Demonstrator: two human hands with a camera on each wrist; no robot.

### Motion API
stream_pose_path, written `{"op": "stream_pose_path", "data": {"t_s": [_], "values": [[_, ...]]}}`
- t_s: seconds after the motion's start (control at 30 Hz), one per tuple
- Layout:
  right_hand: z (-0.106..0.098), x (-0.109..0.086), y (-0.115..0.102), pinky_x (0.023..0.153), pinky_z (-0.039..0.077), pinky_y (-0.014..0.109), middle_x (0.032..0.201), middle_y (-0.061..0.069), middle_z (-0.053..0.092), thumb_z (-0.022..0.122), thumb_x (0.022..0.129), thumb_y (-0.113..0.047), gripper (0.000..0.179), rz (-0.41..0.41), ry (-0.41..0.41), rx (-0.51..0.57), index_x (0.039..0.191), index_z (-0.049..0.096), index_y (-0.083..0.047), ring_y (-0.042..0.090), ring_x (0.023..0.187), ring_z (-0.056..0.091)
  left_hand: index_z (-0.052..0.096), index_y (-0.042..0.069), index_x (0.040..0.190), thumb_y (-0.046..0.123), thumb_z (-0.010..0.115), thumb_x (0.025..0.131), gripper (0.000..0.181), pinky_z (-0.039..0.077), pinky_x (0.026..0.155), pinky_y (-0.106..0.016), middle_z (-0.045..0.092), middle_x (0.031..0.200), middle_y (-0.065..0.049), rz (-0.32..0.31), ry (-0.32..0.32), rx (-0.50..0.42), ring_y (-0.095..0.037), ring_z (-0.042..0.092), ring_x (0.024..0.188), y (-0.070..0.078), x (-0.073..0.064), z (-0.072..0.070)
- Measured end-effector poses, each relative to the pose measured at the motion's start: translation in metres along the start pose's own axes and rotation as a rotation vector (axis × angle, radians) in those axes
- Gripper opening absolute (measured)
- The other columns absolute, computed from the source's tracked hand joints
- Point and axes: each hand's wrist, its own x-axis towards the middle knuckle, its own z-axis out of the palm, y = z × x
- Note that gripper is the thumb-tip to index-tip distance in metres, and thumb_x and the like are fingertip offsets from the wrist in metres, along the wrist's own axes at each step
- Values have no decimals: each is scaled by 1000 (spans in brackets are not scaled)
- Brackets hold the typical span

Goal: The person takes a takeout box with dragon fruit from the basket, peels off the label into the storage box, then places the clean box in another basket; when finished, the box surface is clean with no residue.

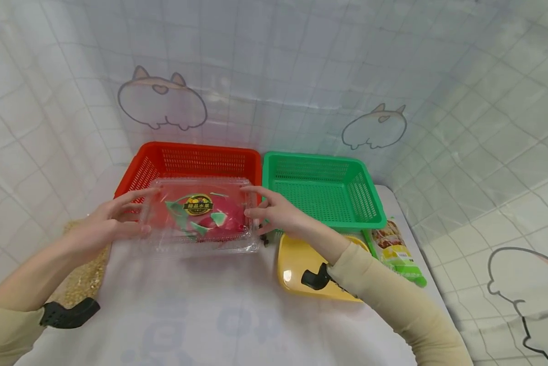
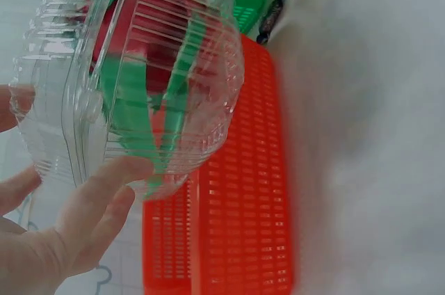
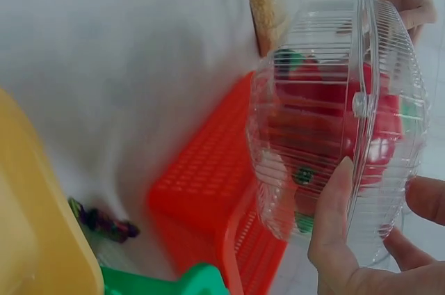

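A clear plastic clamshell box (image 1: 223,245) with ridged sides hangs level over the front of the red basket (image 1: 200,148). Through its lid show red and green contents that look like dragon fruit (image 1: 223,218), under a round black-and-gold label (image 1: 198,205). At the box's left end my left hand (image 1: 106,221) grips it, thumb toward the front and fingers on the far side. My right hand (image 1: 276,211) holds the opposite end the same way. In the right wrist view the lid (image 3: 400,124) and base meet along a rim. The box hides much of the basket's inside.
Right of the red basket stands a green basket (image 1: 319,224). A yellow container (image 1: 296,269) sits in front of it, partly under my right forearm. Beyond lies a green snack packet (image 1: 394,251). A bag of grain (image 1: 88,274) is at left, and a dark-wrapped candy (image 2: 273,17) lies near the baskets.
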Motion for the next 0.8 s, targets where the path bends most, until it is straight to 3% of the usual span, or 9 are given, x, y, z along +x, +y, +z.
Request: {"op": "stream_pose_path", "data": {"t_s": [0.13, 0.33, 0.4, 0.57, 0.8], "values": [[5, -4, 6, 75, 63, 40, 96, 13, 54, 64, 97, -14, 58, -3, -29, -24, 149, 43, -29, 19, 77, 58, 23, 30, 159, 18, 63, 95, 77, 54, 82, -40, 29, 152, -18, -7, -3, 25, -36, 37, 127, -6, -7, 2], [11, -10, 17, 71, 63, 39, 104, 15, 55, 66, 95, -11, 62, -10, -71, -9, 149, 42, -30, 22, 89, 63, 19, 33, 160, 17, 72, 88, 91, 54, 81, -51, 31, 149, -23, -20, 8, 85, -43, 34, 127, -15, -16, 7], [13, -12, 19, 70, 63, 39, 105, 16, 55, 66, 95, -11, 62, -19, -84, -7, 149, 42, -30, 22, 92, 64, 19, 34, 160, 16, 73, 86, 93, 55, 80, -54, 33, 147, -20, -15, 7, 84, -40, 36, 124, -18, -19, 8], [17, -20, 26, 70, 63, 42, 104, 17, 55, 65, 95, -10, 61, -38, -129, -8, 148, 42, -26, 23, 95, 64, 20, 35, 159, 16, 72, 87, 91, 52, 79, -49, 40, 137, -10, 8, -20, 96, -22, 45, 113, -25, -26, 12], [21, -26, 46, 73, 61, 51, 99, 18, 55, 67, 94, -8, 58, 10, -179, 7, 144, 44, -26, 24, 89, 66, 19, 34, 159, 20, 72, 89, 90, 51, 74, -37, 45, 119, -12, -27, -66, 89, -12, 44, 104, -36, -30, 24]]}}
